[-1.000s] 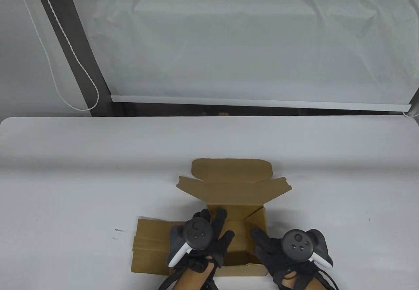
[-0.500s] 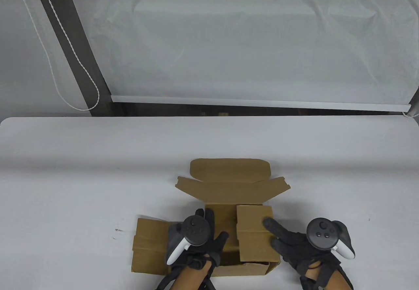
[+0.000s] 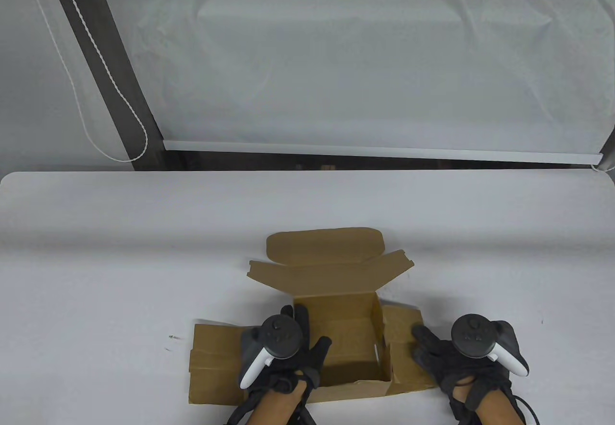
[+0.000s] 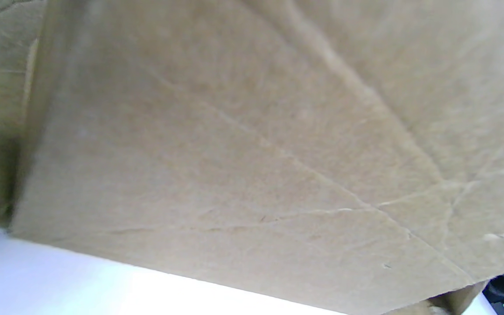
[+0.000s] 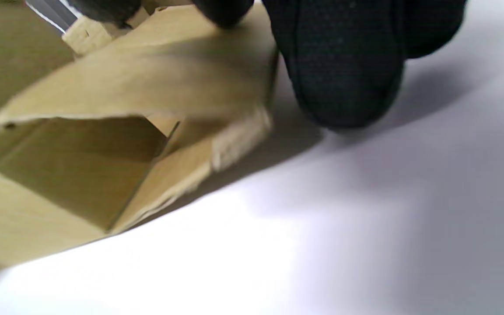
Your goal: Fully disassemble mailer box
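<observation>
A brown cardboard mailer box (image 3: 343, 343) sits at the table's near edge, its lid (image 3: 326, 259) folded back away from me. Its left side panel (image 3: 216, 362) lies flat on the table. My left hand (image 3: 288, 348) rests flat over the left wall, fingers spread onto the panel and the box floor. My right hand (image 3: 435, 350) presses the right side panel (image 3: 403, 348) outward and down, fingers spread on it. In the right wrist view a gloved fingertip (image 5: 344, 74) touches the table beside that panel (image 5: 147, 83). The left wrist view shows only cardboard (image 4: 252, 144).
The white table (image 3: 144, 252) extends left, right and behind the box. A white fabric backdrop (image 3: 365, 55) hangs behind the table, with a dark post and cord (image 3: 110, 65) at the back left.
My right hand has pulled the right side panel out of the box and pushed it outward and down. The whole box has shifted and turned slightly left. My left hand stayed in place.
</observation>
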Demonstrator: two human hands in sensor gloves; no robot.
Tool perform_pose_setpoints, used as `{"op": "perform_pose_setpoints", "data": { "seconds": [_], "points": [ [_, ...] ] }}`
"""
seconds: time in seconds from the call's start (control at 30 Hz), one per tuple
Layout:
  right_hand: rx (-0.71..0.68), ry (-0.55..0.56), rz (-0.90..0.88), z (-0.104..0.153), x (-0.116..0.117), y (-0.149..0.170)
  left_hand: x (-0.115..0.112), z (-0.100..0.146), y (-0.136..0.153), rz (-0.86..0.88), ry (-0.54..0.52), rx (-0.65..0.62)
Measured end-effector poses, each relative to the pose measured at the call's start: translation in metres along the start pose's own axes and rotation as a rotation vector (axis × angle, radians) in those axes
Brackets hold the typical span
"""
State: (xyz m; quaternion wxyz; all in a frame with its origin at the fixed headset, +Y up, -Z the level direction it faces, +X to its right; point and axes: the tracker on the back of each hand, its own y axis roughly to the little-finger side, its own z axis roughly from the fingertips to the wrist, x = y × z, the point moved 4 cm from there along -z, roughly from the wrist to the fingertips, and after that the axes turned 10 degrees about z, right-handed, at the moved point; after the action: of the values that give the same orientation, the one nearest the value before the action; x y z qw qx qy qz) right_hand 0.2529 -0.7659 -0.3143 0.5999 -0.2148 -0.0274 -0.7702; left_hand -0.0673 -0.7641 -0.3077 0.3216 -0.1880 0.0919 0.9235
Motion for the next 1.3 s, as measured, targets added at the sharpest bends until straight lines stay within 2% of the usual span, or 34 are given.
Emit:
{"op": "perform_pose_setpoints", "data": {
  "seconds": [0.1,0.17,0.23,0.27,0.33,0.4,0.5,0.67,0.73,0.8,0.87,0.97,1.0,1.03,1.13,1.2,1.23,1.27,1.3],
  "points": [
    [-0.024,0.097,0.198,0.005,-0.015,-0.015,0.0,0.0,0.0,-0.002,0.0,0.001],
    [-0.087,0.043,0.252,0.007,-0.012,-0.031,0.001,0.0,0.0,-0.001,-0.004,0.003],
    [-0.145,-0.096,0.193,0.011,0.0,-0.045,0.001,0.001,0.001,0.005,-0.007,0.007],
    [-0.18,-0.107,0.162,0.013,0.003,-0.051,0.002,0.001,0.001,0.007,-0.007,0.008],
    [-0.234,-0.05,0.149,0.012,0.004,-0.063,0.002,0.001,0.001,0.008,-0.007,0.007],
    [-0.225,-0.055,0.252,0.008,0.009,-0.07,0.001,0.0,0.001,0.006,-0.006,0.006],
    [-0.223,0.02,0.272,0.006,-0.001,-0.07,0.001,0.0,0.001,0.006,-0.006,0.006],
    [-0.128,0.089,0.094,0.018,-0.027,-0.038,0.001,0.0,0.001,0.008,-0.003,0.006],
    [-0.047,0.143,-0.013,0.023,-0.038,-0.013,0.001,0.0,0.001,0.007,-0.004,0.006],
    [0.06,0.172,-0.081,0.022,-0.038,0.015,0.002,0.0,0.002,0.012,-0.004,0.007],
    [0.19,0.105,-0.115,0.02,-0.026,0.048,0.002,0.001,0.002,0.018,-0.007,0.01],
    [0.293,-0.008,-0.145,0.015,-0.001,0.078,0.002,0.001,0.002,0.017,-0.006,0.01],
    [0.326,-0.082,-0.109,0.013,0.01,0.083,0.002,0.001,0.002,0.015,-0.005,0.01],
    [0.312,-0.095,-0.04,0.012,0.008,0.082,0.002,0.001,0.002,0.014,-0.005,0.012],
    [0.273,-0.068,-0.003,0.009,-0.001,0.068,0.002,0.001,0.002,0.012,-0.005,0.013],
    [0.24,0.025,0.016,0.012,-0.014,0.056,0.002,0.001,0.002,0.014,-0.005,0.013],
    [0.192,0.147,0.029,0.016,-0.026,0.043,0.002,0.0,0.002,0.014,-0.004,0.013],
    [0.095,0.275,0.027,0.02,-0.038,0.022,0.001,0.0,0.002,0.014,-0.001,0.014],
    [-0.059,0.389,0.011,0.025,-0.048,-0.007,0.001,0.0,0.002,0.015,-0.001,0.015]
  ]
}}
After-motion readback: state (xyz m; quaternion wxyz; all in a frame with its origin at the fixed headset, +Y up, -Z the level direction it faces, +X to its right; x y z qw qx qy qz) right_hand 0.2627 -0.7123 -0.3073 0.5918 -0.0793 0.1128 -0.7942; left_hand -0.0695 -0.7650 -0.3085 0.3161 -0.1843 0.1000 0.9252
